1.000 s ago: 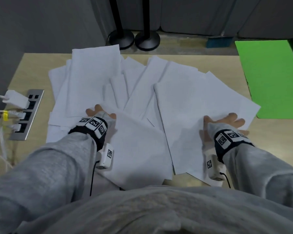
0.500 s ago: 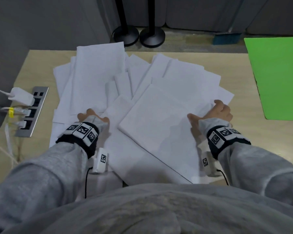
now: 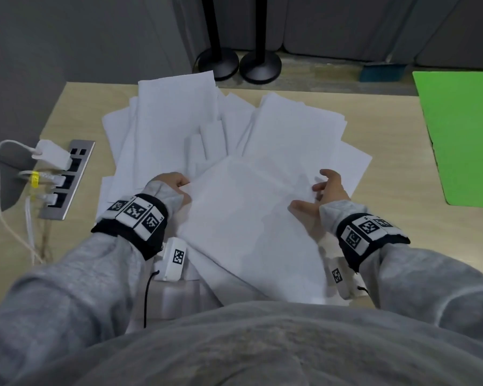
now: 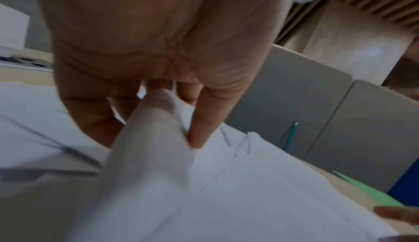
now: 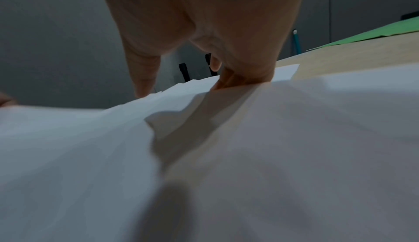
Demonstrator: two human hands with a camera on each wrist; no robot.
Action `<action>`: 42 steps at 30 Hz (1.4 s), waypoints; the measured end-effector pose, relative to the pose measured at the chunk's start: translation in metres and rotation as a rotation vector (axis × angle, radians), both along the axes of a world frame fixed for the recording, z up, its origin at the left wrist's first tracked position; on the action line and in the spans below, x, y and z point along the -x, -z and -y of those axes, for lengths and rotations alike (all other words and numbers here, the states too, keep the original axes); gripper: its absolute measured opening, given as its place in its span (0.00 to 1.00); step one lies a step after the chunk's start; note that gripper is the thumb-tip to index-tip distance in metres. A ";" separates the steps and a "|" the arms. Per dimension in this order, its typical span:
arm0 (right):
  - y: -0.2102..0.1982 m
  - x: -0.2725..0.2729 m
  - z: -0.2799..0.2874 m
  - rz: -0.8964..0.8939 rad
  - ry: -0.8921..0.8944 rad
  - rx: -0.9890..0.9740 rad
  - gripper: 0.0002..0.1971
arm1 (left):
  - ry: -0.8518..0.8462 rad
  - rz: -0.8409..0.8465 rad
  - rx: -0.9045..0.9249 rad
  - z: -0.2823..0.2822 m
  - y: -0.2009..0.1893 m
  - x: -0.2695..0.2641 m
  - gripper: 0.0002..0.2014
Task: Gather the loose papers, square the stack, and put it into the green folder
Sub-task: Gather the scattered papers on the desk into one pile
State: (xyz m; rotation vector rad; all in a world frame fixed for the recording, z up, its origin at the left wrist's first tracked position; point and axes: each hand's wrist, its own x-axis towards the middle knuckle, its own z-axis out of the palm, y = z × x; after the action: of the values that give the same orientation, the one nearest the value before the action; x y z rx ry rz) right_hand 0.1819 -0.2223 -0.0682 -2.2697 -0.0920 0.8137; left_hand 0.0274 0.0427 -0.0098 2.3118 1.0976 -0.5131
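Observation:
Several loose white papers [image 3: 176, 118] lie fanned over the wooden table [image 3: 396, 140]. A top bundle of sheets [image 3: 248, 218] sits askew near me between both hands. My left hand [image 3: 176, 182] pinches its left corner; in the left wrist view the fingers [image 4: 201, 120] curl round a lifted paper edge [image 4: 154, 138]. My right hand [image 3: 325, 188] holds the bundle's right edge with curled fingers, and its fingertips [image 5: 238, 77] press into the paper [image 5: 272, 138]. The green folder [image 3: 463, 135] lies flat at the table's right, apart from the papers.
A silver power strip [image 3: 67, 179] with white plugs and cables sits at the table's left edge. Two black stand bases [image 3: 237, 64] and a blue object [image 3: 379, 72] are on the floor beyond the far edge. Bare wood separates papers and folder.
My right hand has swept the right-hand sheets leftward and inward, over the middle pile. My left hand went from lying on the papers to pinching the bundle's left corner.

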 end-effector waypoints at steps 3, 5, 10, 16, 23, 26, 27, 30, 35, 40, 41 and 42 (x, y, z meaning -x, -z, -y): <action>-0.009 0.003 -0.003 -0.069 -0.162 0.081 0.48 | 0.028 0.208 0.220 -0.001 -0.003 -0.010 0.10; -0.012 0.005 -0.006 -0.078 -0.261 0.202 0.42 | 0.073 0.287 0.260 0.002 -0.003 -0.020 0.12; -0.014 0.002 -0.006 -0.052 -0.266 0.295 0.22 | -0.004 0.411 0.184 0.016 0.004 -0.045 0.13; -0.020 -0.005 0.007 0.062 0.069 0.434 0.17 | -0.295 0.046 0.058 0.013 0.023 -0.042 0.28; -0.018 0.006 -0.007 -0.034 0.092 0.425 0.36 | -0.257 -0.101 0.074 0.035 0.027 -0.041 0.34; -0.010 0.002 -0.009 -0.116 0.090 0.355 0.38 | -0.167 -0.151 0.032 0.039 0.030 -0.034 0.31; -0.008 0.001 -0.009 -0.124 0.075 0.318 0.36 | -0.152 -0.158 0.033 0.038 0.032 -0.031 0.30; -0.009 -0.009 -0.006 -0.023 0.161 0.235 0.20 | -0.179 -0.133 0.083 0.031 0.030 -0.026 0.23; -0.009 -0.029 0.002 0.019 0.190 0.356 0.19 | -0.267 -0.061 0.065 0.021 0.028 -0.023 0.22; -0.010 -0.038 -0.007 0.168 0.319 0.548 0.18 | -0.215 -0.063 0.074 0.019 0.030 -0.035 0.26; -0.009 -0.041 -0.010 0.184 0.333 0.510 0.18 | -0.220 -0.059 0.090 0.020 0.031 -0.038 0.25; -0.011 -0.044 -0.013 0.185 0.322 0.472 0.17 | -0.230 -0.044 0.109 0.021 0.031 -0.041 0.24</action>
State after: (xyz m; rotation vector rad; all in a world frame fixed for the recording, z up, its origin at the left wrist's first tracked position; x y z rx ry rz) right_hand 0.2264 -0.2092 -0.0571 -2.6997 0.4121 0.4867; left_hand 0.0683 0.0222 -0.0404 2.0570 1.3040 -0.5224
